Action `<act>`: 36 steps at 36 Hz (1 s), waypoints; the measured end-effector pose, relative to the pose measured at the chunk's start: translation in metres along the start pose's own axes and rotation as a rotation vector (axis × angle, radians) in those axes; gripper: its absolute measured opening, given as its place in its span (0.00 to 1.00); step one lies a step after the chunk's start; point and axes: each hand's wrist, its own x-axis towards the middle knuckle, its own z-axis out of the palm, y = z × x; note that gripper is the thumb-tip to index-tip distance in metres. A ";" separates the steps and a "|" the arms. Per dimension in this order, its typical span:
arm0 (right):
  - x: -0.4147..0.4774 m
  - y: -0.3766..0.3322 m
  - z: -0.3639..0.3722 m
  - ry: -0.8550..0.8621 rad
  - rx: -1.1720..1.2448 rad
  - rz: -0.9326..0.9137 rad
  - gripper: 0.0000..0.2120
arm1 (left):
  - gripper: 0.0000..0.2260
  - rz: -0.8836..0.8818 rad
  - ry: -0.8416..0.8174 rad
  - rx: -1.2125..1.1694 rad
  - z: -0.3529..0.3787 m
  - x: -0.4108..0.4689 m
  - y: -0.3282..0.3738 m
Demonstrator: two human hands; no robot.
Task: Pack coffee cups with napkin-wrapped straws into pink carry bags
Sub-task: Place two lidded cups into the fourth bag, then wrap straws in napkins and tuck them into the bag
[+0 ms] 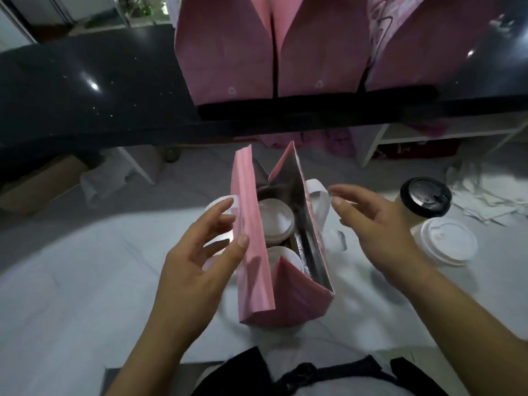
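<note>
On my feed a glossy black counter runs across the upper half of the frame, with a bright spot of reflected light on it at upper left. A pale white work surface fills the lower half. Under the counter I see a brown cardboard box at the left edge and a white shelf frame at right. Some blurred green foliage shows at the top, left of centre. The light overall is dim and cool.

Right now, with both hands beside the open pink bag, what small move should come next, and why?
Probably curl each hand round its white handle loop and draw the two together. The open pink paper bag already holds two white-lidded cups, and the left hand and right hand sit open at either side, beside those loops.
</note>
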 end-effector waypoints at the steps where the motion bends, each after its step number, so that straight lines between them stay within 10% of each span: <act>1: -0.008 0.005 -0.002 0.015 0.034 0.014 0.10 | 0.18 0.008 0.001 0.024 0.002 -0.003 0.000; 18: -0.071 -0.010 -0.066 0.029 -0.299 -0.003 0.23 | 0.28 0.347 -0.410 0.435 0.060 -0.006 0.071; 36: -0.305 0.022 -0.109 0.624 -0.326 0.575 0.28 | 0.34 0.666 -1.165 0.641 0.194 -0.071 0.056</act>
